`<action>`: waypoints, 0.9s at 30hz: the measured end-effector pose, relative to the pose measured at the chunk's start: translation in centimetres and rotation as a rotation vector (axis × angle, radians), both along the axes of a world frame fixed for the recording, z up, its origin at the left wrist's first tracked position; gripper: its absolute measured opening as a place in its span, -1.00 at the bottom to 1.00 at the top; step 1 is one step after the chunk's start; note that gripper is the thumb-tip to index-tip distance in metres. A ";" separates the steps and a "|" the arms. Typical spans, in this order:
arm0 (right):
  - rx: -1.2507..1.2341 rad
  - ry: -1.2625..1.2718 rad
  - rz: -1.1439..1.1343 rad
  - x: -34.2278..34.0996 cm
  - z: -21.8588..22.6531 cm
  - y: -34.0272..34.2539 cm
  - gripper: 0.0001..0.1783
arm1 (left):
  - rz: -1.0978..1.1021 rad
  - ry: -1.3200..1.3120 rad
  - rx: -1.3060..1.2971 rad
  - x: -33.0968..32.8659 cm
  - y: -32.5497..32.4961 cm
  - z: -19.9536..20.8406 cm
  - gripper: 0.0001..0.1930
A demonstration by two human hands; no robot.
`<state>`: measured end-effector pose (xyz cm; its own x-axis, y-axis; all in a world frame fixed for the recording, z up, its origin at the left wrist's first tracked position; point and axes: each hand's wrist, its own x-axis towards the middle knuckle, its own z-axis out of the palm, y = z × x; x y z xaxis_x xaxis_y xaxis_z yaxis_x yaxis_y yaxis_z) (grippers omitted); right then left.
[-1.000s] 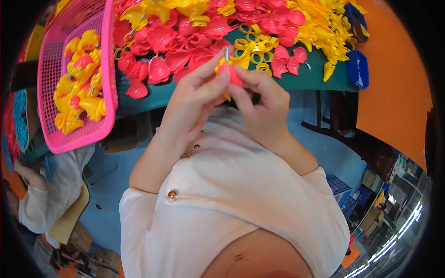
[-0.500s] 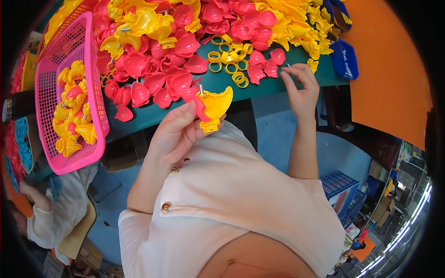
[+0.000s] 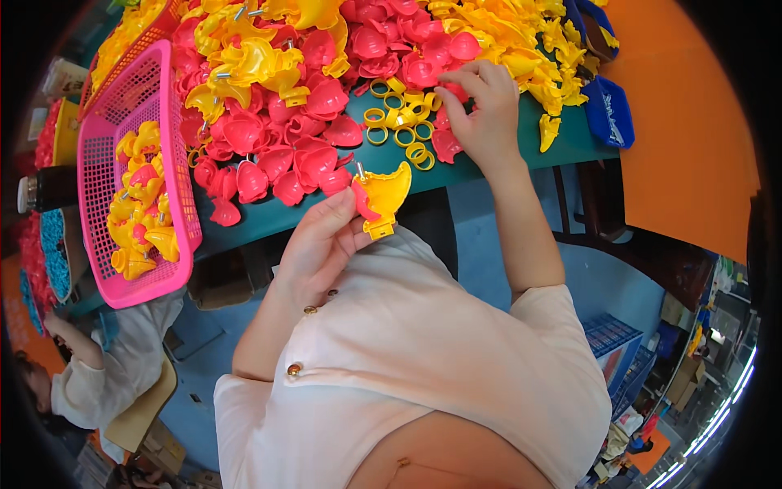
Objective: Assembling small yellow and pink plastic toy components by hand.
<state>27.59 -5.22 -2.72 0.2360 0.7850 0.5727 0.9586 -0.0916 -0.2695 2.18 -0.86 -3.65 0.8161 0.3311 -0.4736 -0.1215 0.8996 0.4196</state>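
In my left hand [image 3: 330, 232] is a curved yellow plastic half-shell [image 3: 388, 194], its hollow side up. A red piece [image 3: 366, 200] sits against its left edge, and a thin metal pin [image 3: 360, 170] sticks up at the top. My left thumb and fingers close on the lower left of this part. Over the table, my right hand [image 3: 486, 110] reaches above loose red shells [image 3: 447, 145], with thumb and forefinger apart and red plastic showing between them. Its other fingers are curled. Yellow rings [image 3: 403, 118] lie just left of its fingertips.
A heap of red shells [image 3: 277, 159] and yellow shells [image 3: 489, 37] covers the green table [image 3: 538, 122]. At left stands a pink basket [image 3: 183, 163] holding yellow-and-red parts. Blue bins [image 3: 607, 110] sit at right beside an orange surface [image 3: 676, 122]. Another person [image 3: 122, 367] sits at far left.
My right hand has moved left and farther over the table, from beside the yellow pieces to the red shells. The left hand still holds the yellow half-shell, with little movement.
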 end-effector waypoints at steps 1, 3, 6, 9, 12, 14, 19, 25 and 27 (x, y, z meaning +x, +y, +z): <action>0.005 -0.009 -0.015 0.2 0.2 0.3 -0.77 | 0.001 -0.001 0.002 0.2 0.1 0.2 -0.58; -0.024 -0.034 0.038 0.7 0.5 1.2 -0.77 | -0.031 -0.029 0.021 0.4 0.2 0.6 -0.59; -0.082 -0.031 0.107 1.1 0.4 1.7 -0.77 | -0.046 -0.047 0.070 0.6 0.6 0.6 -0.60; -0.113 0.039 0.182 2.1 0.3 2.3 -0.78 | -0.040 -0.104 0.093 0.5 1.2 0.4 -0.61; -0.138 0.028 0.188 1.2 1.0 2.6 -0.81 | -0.025 -0.101 0.088 0.5 1.4 0.4 -0.61; -0.160 -0.026 0.139 0.7 1.0 2.8 -0.82 | -0.022 -0.089 0.083 0.9 1.6 0.7 -0.62; -0.103 0.069 0.143 1.5 0.2 3.0 -0.78 | -0.011 -0.088 0.081 1.1 1.8 0.5 -0.63; 0.017 0.171 0.141 0.4 1.6 1.6 -0.80 | 0.056 -0.076 0.077 0.8 2.0 0.4 -0.65; 0.030 0.277 0.118 0.0 2.7 -0.2 -0.82 | 0.104 -0.089 0.066 0.1 2.2 -0.3 -0.66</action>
